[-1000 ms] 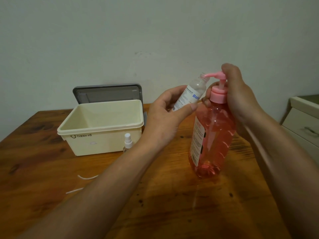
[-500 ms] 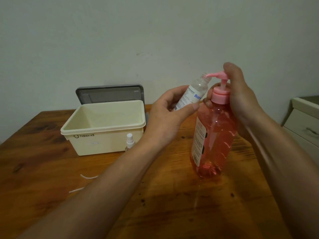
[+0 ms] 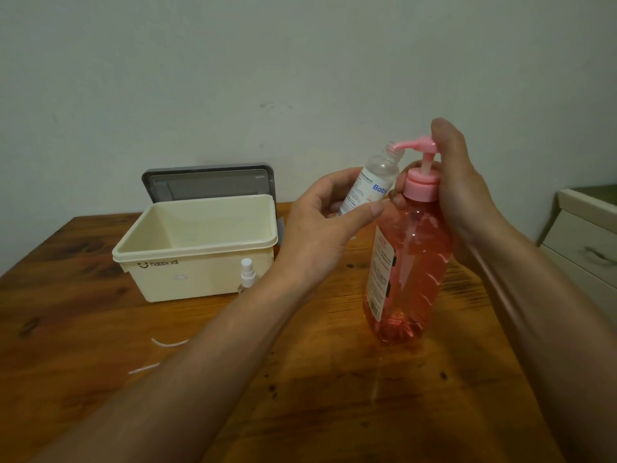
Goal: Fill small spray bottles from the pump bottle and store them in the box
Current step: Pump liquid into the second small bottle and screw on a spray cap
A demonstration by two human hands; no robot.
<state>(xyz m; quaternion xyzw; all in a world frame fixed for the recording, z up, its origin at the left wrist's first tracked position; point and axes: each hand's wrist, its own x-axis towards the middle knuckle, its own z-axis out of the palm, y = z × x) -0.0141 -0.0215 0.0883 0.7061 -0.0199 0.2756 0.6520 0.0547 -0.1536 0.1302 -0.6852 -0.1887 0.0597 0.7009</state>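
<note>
between our hands: the small spray bottle (image 3: 370,185) leaned with its open neck up against the spout of the pump bottle (image 3: 409,255).
left hand: our left hand (image 3: 320,235) was clamped round the small bottle's labelled lower body, thumb in front, fingers behind.
right hand: our right hand (image 3: 457,192) was wrapped behind the pump bottle's neck, with one finger on top of the pink pump head (image 3: 419,147).
how the small bottle would handle: we judged it light, thin clear plastic, easy to squash, so a gentle hold low on the label suited it; it looked nearly empty.
how the pump bottle would handle: we judged it heavy with pink liquid, stiff, stable on its base on the table (image 3: 100,335); steady it at the neck.
left of our left hand: the cream box (image 3: 200,248) stood open, well apart from the bottles, its grey lid (image 3: 207,182) propped behind.
just beside the box front: a white spray cap (image 3: 247,274) stood near our left wrist.
</note>
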